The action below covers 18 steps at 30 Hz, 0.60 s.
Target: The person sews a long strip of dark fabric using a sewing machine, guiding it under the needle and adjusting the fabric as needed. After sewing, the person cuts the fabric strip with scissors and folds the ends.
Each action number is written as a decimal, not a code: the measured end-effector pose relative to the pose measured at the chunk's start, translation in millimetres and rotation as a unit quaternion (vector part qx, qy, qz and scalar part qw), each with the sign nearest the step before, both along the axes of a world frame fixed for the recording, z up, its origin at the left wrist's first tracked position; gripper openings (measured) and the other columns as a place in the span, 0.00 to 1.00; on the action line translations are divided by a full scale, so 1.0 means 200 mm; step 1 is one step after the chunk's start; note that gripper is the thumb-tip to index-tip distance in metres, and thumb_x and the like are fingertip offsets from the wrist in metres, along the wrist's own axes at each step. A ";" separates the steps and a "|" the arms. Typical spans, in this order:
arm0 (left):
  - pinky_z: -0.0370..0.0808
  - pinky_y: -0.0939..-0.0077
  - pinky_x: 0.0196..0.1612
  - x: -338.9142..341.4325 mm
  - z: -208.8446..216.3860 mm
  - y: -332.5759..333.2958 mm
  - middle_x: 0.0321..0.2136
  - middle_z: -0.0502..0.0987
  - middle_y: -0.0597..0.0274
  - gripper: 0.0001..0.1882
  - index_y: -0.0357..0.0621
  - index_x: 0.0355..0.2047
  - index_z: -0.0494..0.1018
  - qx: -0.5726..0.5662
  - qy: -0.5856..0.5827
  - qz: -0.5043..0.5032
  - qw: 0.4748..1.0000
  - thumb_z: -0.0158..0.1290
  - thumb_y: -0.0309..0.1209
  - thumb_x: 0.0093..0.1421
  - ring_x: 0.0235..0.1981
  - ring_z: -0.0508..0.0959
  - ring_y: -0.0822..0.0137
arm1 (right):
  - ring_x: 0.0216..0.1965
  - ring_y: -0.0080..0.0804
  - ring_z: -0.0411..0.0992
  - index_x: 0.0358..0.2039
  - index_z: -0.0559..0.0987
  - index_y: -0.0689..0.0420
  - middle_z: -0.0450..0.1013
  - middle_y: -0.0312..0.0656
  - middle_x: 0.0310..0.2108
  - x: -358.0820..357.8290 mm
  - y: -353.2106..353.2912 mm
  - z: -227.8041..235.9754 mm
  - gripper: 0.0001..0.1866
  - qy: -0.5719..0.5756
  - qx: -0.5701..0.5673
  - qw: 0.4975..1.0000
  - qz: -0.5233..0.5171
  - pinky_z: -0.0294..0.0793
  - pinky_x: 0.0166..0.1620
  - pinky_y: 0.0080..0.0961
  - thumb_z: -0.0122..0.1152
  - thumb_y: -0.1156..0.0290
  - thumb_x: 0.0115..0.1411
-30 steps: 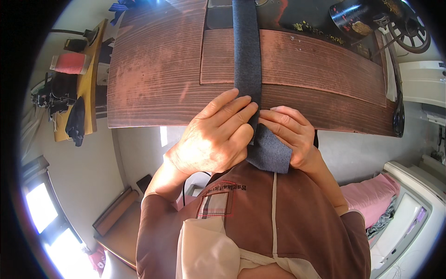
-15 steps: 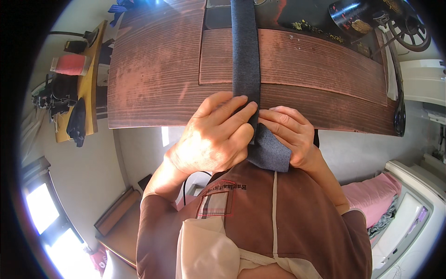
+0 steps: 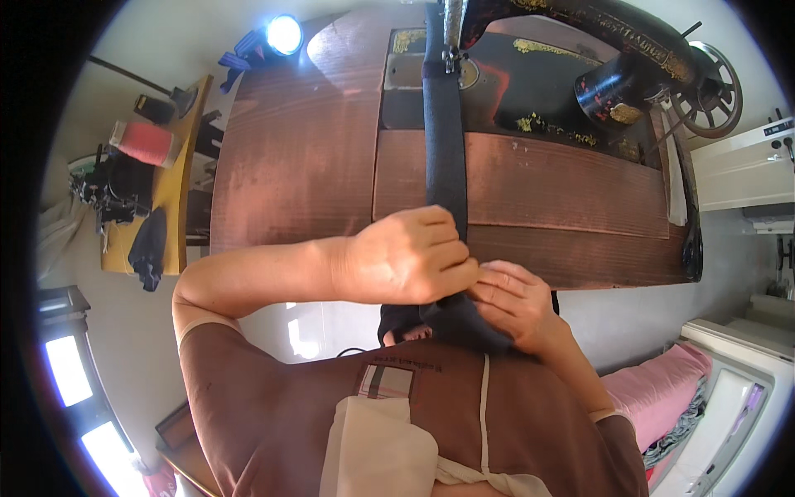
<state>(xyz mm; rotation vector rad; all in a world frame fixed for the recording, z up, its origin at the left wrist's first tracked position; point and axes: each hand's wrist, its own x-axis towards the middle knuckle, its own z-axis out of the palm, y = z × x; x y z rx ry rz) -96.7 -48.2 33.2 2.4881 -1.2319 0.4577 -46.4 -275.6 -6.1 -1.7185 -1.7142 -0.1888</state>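
A long dark blue-grey fabric strip point(image 3: 447, 153) runs from under the needle area of a black sewing machine point(image 3: 571, 21) toward me, over the wooden table's near edge. Near that edge my left hand point(image 3: 418, 257) is closed on the strip, fingers curled with the knuckles up. Beside it, to the right, my right hand point(image 3: 517, 306) pinches the strip's lower part, its fingers bent against the cloth. The strip's loose end point(image 3: 468, 325) hangs below both hands in front of my brown top. My fingertips are partly hidden by the cloth and by each other.
The brown wooden sewing table point(image 3: 298, 166) spreads under the machine, whose handwheel point(image 3: 712, 91) is at the right. A bright lamp point(image 3: 284, 35) shines at the far left corner. On a yellow side shelf point(image 3: 186, 178) sits a pink thread cone point(image 3: 145, 142). Pink cloth point(image 3: 658, 393) lies at the lower right.
My view has tilted up, bringing more of the sewing machine and the lamp into sight. My left elbow has swung outward, and the left hand has turned, its fingers now curled into a fist.
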 end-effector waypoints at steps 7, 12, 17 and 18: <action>0.80 0.73 0.34 -0.03 -0.07 0.04 0.32 0.76 0.54 0.14 0.34 0.30 0.75 -0.031 -0.019 -0.016 0.999 0.56 0.27 0.39 0.36 0.79 0.59 | 0.42 0.34 0.77 0.28 0.79 0.57 0.78 0.40 0.39 0.08 -0.02 0.05 0.04 0.086 -0.004 0.996 -0.004 0.77 0.46 0.31 0.63 0.77 0.50; 0.78 0.75 0.31 -0.06 -0.06 0.07 0.32 0.74 0.53 0.13 0.32 0.28 0.74 0.008 0.004 -0.027 1.000 0.55 0.25 0.39 0.36 0.78 0.60 | 0.39 0.38 0.77 0.32 0.80 0.57 0.79 0.41 0.38 0.53 0.16 0.21 0.06 0.100 -0.071 0.975 -0.186 0.77 0.43 0.29 0.60 0.77 0.53; 0.78 0.75 0.32 -0.03 -0.04 0.08 0.31 0.74 0.53 0.12 0.32 0.27 0.74 0.016 0.001 -0.039 0.999 0.56 0.25 0.39 0.35 0.78 0.60 | 0.40 0.42 0.76 0.34 0.82 0.56 0.79 0.43 0.36 1.13 0.58 0.08 0.10 -0.040 -0.023 0.972 -0.231 0.76 0.43 0.33 0.65 0.66 0.54; 0.78 0.75 0.32 -0.04 -0.05 0.08 0.31 0.74 0.53 0.12 0.32 0.27 0.74 0.017 0.002 -0.035 0.999 0.56 0.25 0.39 0.35 0.78 0.60 | 0.39 0.42 0.76 0.30 0.82 0.55 0.79 0.43 0.33 1.14 0.68 0.11 0.10 0.008 -0.079 0.964 -0.253 0.76 0.42 0.35 0.65 0.62 0.52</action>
